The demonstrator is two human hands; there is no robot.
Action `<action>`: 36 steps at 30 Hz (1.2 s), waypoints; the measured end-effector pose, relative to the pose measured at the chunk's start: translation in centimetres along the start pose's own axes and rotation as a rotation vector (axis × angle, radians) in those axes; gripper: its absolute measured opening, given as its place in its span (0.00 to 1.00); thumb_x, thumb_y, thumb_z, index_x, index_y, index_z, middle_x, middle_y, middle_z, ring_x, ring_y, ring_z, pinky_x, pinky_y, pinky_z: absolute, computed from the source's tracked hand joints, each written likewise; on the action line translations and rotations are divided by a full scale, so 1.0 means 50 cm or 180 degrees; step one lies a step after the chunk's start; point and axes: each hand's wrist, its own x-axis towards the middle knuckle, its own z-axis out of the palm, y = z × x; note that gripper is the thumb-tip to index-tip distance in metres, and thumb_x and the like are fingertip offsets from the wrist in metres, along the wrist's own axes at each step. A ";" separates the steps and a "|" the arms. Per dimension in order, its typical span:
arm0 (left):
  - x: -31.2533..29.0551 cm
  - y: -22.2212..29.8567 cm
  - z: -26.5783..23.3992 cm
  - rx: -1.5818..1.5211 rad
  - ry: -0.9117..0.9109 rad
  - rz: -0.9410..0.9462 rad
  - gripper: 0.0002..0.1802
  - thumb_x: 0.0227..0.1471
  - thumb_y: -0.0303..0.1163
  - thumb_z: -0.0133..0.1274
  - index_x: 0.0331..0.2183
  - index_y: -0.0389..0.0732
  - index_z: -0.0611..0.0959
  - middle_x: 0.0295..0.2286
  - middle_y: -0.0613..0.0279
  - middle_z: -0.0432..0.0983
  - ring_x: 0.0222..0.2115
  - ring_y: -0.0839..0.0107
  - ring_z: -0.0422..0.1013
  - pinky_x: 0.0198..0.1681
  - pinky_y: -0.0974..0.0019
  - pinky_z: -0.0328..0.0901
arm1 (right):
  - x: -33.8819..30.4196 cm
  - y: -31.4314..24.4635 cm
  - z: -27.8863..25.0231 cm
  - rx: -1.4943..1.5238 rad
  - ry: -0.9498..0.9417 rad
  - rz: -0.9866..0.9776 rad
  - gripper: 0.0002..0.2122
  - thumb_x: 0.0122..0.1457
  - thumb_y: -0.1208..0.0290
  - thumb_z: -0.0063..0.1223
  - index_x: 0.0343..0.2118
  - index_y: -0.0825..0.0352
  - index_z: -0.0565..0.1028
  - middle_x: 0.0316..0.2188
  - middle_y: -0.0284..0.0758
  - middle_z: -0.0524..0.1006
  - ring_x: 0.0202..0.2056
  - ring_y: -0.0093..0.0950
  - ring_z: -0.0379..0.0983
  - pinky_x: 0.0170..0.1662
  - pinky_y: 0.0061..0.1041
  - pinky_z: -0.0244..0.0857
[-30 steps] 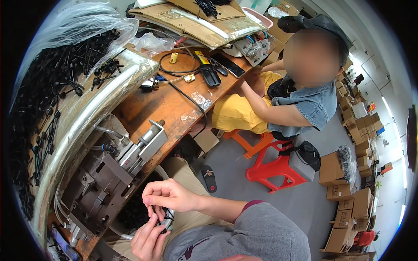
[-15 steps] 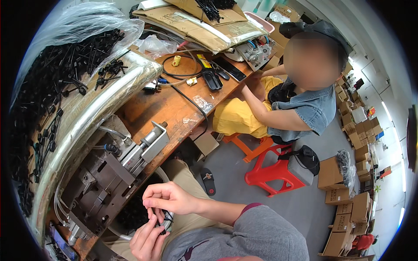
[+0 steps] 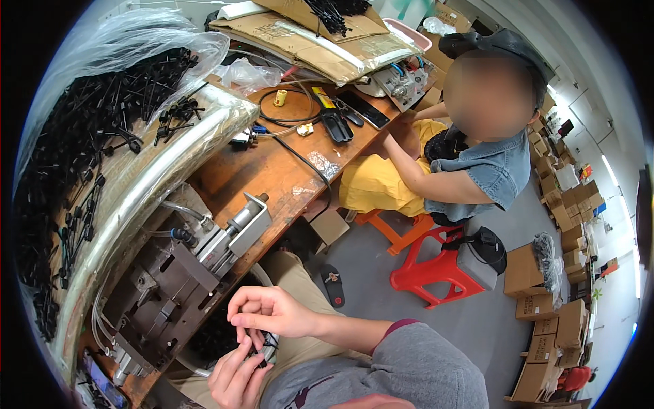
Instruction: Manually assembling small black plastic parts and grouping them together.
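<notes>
Over my lap, near the bench's front edge, my left hand (image 3: 235, 376) pinches a small black plastic part (image 3: 261, 361) between thumb and fingers. Just above it, my right hand (image 3: 274, 315) is closed, its thumb and forefinger pressed together and its other fingers curled down toward the left fingertips. What the right fingers grip is too small or hidden to make out. Beneath the hands, a container (image 3: 212, 341) of dark parts shows partly. A metal clamping fixture (image 3: 167, 300) with air cylinders stands on the wooden bench (image 3: 235, 174) beside my hands.
A heap of black rod-like parts (image 3: 88, 136) lies on plastic-covered cardboard at left. Cables, a black tray (image 3: 336, 125) and a phone (image 3: 364, 109) lie farther along. A person in yellow (image 3: 385, 184) sits at right, near a red stool (image 3: 432, 273) and cartons (image 3: 531, 273).
The view has shifted slightly, so the scene sits a little farther right and lower. My hands keep nearly the same pose, with the black part still in my left fingers.
</notes>
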 end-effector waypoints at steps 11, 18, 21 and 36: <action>-0.001 0.002 0.003 0.0014 -0.0029 -0.0027 0.20 0.29 0.23 0.68 0.31 0.31 0.82 0.41 0.45 0.78 0.35 0.55 0.76 0.37 0.62 0.70 | -0.002 0.002 -0.004 0.0412 0.0164 0.0138 0.10 0.67 0.67 0.44 0.38 0.70 0.70 0.25 0.38 0.78 0.18 0.21 0.73 0.21 0.17 0.67; -0.001 0.012 0.001 0.0133 -0.0042 -0.0295 0.18 0.31 0.23 0.68 0.31 0.33 0.82 0.42 0.49 0.78 0.36 0.56 0.76 0.39 0.62 0.70 | -0.002 0.003 -0.007 0.0412 0.0206 0.0212 0.09 0.66 0.68 0.47 0.36 0.69 0.72 0.25 0.38 0.78 0.19 0.21 0.74 0.22 0.17 0.67; -0.003 0.011 0.003 0.0090 -0.0009 -0.0324 0.18 0.31 0.23 0.68 0.31 0.33 0.82 0.42 0.50 0.78 0.36 0.57 0.76 0.39 0.62 0.70 | 0.000 -0.001 -0.007 0.0441 0.0192 0.0243 0.09 0.65 0.67 0.48 0.36 0.69 0.72 0.25 0.38 0.78 0.19 0.21 0.74 0.23 0.17 0.68; -0.022 0.015 -0.011 0.0206 0.0083 -0.0328 0.17 0.32 0.22 0.68 0.30 0.32 0.82 0.43 0.49 0.78 0.35 0.58 0.75 0.38 0.62 0.70 | 0.008 0.015 0.012 0.0562 0.0146 0.0208 0.08 0.63 0.69 0.52 0.36 0.70 0.73 0.26 0.38 0.79 0.19 0.21 0.74 0.23 0.17 0.68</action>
